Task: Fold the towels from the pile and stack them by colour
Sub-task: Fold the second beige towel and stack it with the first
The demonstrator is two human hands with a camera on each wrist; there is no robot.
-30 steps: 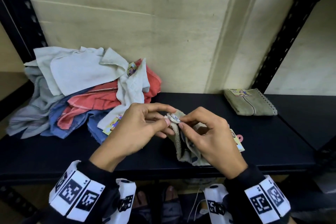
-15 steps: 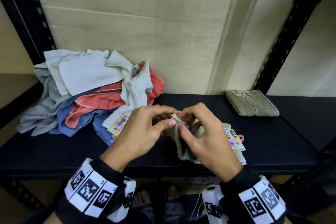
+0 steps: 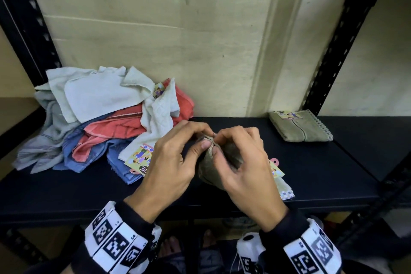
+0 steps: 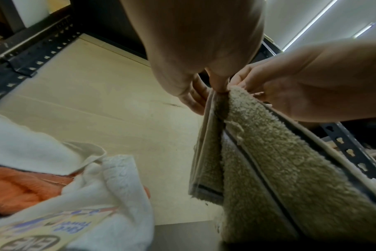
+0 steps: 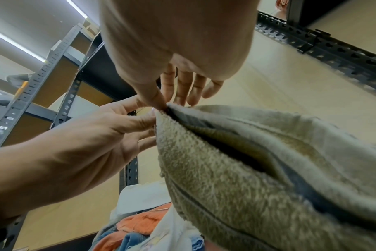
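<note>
Olive towel [image 3: 213,169], centre frame: your left hand [image 3: 171,162] and right hand [image 3: 242,162] pinch matched corners; loosened grip lets layers slip, skewing fold.

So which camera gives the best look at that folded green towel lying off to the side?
The head view: the folded green towel lies whole on the black shelf, right of both hands. Neither wrist view shows it; each is filled by the other green towel, the one being pinched.

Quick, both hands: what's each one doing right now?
Left hand: closed, pinching the top edge of the olive towel.
Right hand: closed, pinching the same edge of that towel, right beside the left.
</note>
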